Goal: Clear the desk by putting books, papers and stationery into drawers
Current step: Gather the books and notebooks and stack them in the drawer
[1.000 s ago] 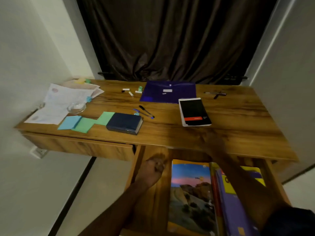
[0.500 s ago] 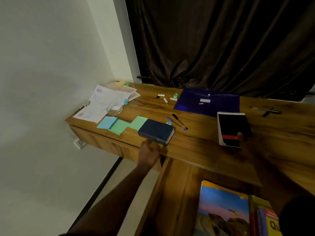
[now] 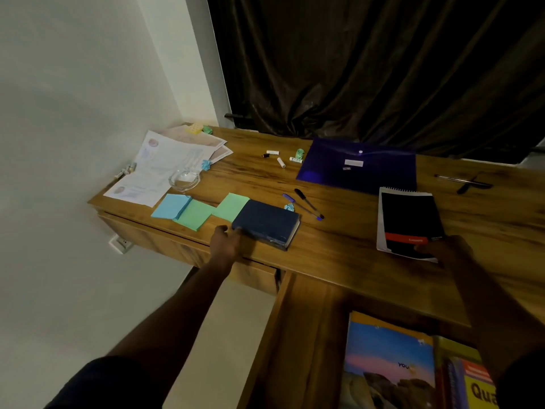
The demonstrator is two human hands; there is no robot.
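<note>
Book: a thick dark-blue hardback book [image 3: 265,224] lies flat near the front edge of the wooden tabletop [image 3: 339,246].
Left hand: the left hand [image 3: 225,242] touches the book's near left corner; I cannot tell whether it grips.
Notepad: a black-covered spiral notepad [image 3: 410,221] lies to the right, well apart from the book.
Right hand: the right hand [image 3: 445,250] is at the notepad's near edge with the thumb on the cover; the fingers are too dark to read.
Tabletop: blue and green sticky-note pads [image 3: 188,209] lie beside the book, white printed papers [image 3: 165,165] at the far left, and a purple plastic folder [image 3: 358,163] towards the back.
Drawer: an open wooden drawer [image 3: 295,335] holds a landscape-cover book [image 3: 389,364].
Room: a dark brown curtain [image 3: 383,69] hangs behind, and a white wall [image 3: 73,113] is on the left.
</note>
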